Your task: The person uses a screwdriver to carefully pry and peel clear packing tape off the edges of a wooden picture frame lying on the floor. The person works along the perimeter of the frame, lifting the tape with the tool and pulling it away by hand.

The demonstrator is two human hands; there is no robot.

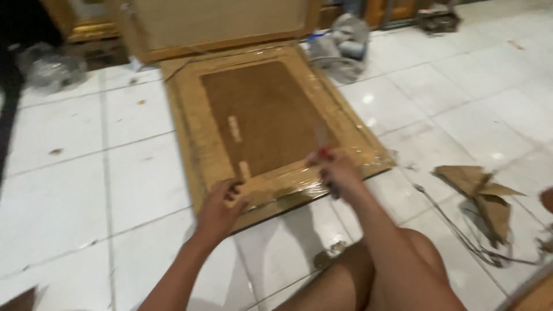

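Left hand (222, 201) clamps wrapped frame (265, 124) edge, steadying it flat on floor (69, 184); right hand (337, 173) grips red-handled blade (321, 141) over plastic wrap.

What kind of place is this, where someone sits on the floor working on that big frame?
Probably a framing or woodwork workshop, or a home room used as one. A plastic-wrapped wooden frame lies back-up on a white tiled floor, another frame leans behind it, and cardboard scraps lie nearby.

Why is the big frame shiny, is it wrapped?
Wrapped: clear plastic film glints over the frame lying flat on the floor.
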